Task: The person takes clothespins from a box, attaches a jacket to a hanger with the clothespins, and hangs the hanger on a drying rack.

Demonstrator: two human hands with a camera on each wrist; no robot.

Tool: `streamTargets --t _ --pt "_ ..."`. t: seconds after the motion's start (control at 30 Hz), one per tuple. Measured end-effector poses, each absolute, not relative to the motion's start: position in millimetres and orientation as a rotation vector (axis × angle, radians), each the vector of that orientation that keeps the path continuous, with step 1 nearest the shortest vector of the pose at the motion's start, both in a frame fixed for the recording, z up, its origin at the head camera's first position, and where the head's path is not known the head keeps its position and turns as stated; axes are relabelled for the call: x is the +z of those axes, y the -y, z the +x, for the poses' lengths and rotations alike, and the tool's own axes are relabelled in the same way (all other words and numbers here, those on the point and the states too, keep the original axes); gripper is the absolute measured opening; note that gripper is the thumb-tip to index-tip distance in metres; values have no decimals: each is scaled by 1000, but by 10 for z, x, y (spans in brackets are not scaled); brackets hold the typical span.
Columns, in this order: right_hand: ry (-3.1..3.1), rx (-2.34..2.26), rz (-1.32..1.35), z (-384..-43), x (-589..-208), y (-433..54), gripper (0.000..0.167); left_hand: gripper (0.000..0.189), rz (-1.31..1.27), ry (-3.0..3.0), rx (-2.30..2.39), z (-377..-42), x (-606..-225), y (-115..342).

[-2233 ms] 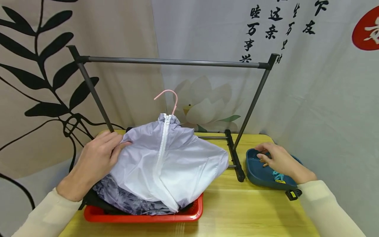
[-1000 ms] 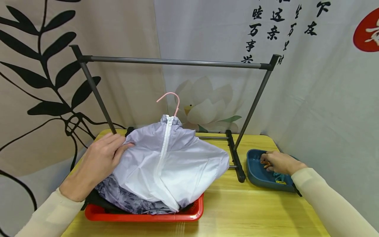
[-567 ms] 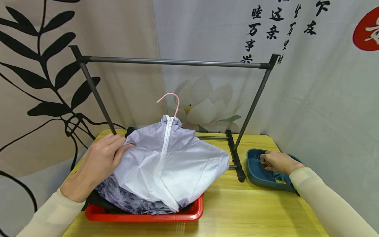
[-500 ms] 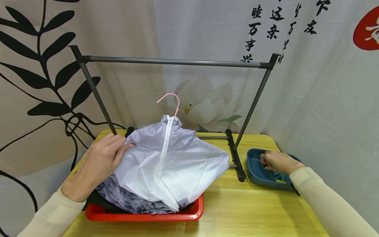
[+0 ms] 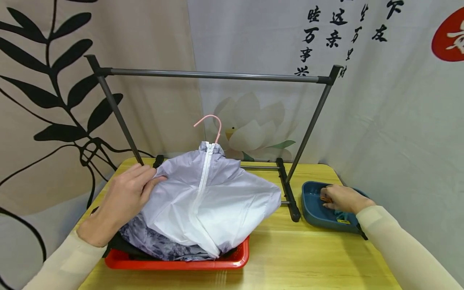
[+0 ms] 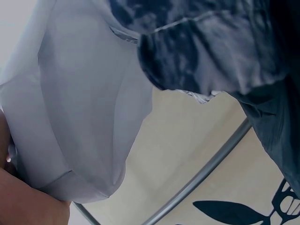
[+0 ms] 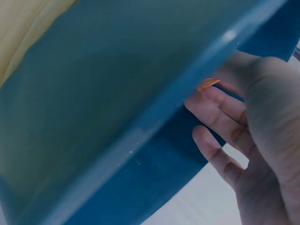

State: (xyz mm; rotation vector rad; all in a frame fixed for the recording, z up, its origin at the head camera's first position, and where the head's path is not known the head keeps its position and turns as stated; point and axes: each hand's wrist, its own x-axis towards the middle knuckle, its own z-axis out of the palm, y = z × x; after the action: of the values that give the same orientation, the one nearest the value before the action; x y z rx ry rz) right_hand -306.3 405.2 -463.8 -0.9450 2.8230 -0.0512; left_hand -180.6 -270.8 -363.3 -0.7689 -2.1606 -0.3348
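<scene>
- Left hand [image 5: 127, 193] is pinching the white-and-lilac jacket [image 5: 210, 201] at the shoulder by its own side, thumb showing on the front; fingertips are hiding in the cloth.
- Jacket is lying over a patterned garment [image 5: 163, 243] in the red basket [image 5: 174, 264]; the pink hanger hook [image 5: 219, 125] is standing out of the collar, below and apart from the rack bar [image 5: 214, 75].
- Right hand [image 5: 343, 198] is bending its fingers inside the blue tray [image 5: 326, 222] and apparently pinching a small orange piece [image 7: 208, 84] between thumb and forefinger; its exact shape is hiding from me.
- Step in hand, as I am reading it: steadying the jacket while picking up that piece.
- For a good pick, thumb and forefinger should be closing on the orange piece alone, leaving the teal item [image 5: 340, 216] lying nearby.
- Lifting straight up looks wise; the tray wall is standing close to the knuckles.
- Left grip should be holding light but firm: slick-looking fabric may be sliding off the hanger if tugged.
</scene>
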Motion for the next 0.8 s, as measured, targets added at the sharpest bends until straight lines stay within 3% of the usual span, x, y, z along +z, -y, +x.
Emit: streamTargets --t 0.23,0.4,0.6,0.8 --pt "-2853 -112 -902 -3024 -4573 -4034 11 58 -765 2161 -335 -1809 -3648 2698" --pt "-2886 -170 -893 -2982 -4535 -3979 23 59 -771 2162 -325 -1810 -3669 2703" --pt "-2952 -239 -881 -2881 -4456 -3916 14 58 -769 2161 -346 -1808 -3692 2701" --pt "-3014 -269 -845 -2802 -4402 -3875 27 57 -774 2157 -364 -1816 -3691 2695"
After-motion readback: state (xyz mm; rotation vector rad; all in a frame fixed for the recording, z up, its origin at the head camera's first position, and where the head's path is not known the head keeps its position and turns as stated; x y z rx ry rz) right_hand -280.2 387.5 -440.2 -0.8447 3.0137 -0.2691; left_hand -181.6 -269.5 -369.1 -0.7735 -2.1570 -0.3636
